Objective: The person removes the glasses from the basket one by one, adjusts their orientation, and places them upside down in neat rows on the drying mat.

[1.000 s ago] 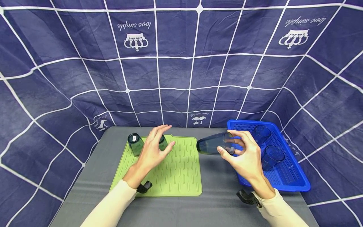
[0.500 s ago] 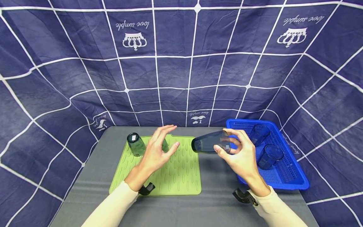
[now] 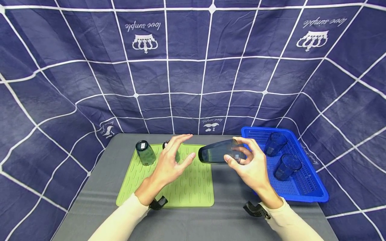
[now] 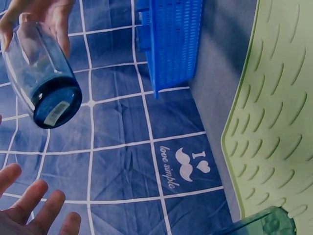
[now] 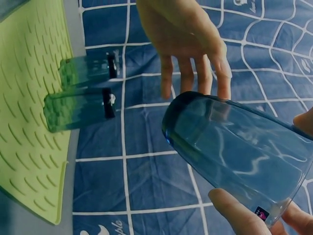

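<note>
- Right hand [image 3: 251, 167] is gripping a blue tumbler [image 3: 217, 155] near its rim — fingers and thumb curled round it, glass lying on its side in the air, base pointing toward the left hand.
- The tumbler is hovering above the right edge of the green drying mat [image 3: 193, 184], not touching it; the right wrist view is showing it [image 5: 239, 152] close up, with a small sticker near the rim.
- Left hand [image 3: 173, 162] is hanging over the mat with fingers spread and relaxed, holding nothing — its fingertips [image 3: 185, 137] are sitting just beside the tumbler's base, apart from it.
- Two green tumblers are standing upside down at the far left corner of the mat: one [image 3: 145, 152] in clear sight, the second [image 3: 169, 147] partly hidden behind the left hand; both are showing in the right wrist view [image 5: 78, 110].
- A blue slotted basket [image 3: 307, 192] is sitting to the right of the mat, well apart from it, on the grey table [image 3: 226, 221].
- Two more blue tumblers [image 3: 275, 144] [image 3: 287, 166] are standing inside the basket.
- A navy checked cloth [image 3: 193, 67] is hanging behind the mat and table.
</note>
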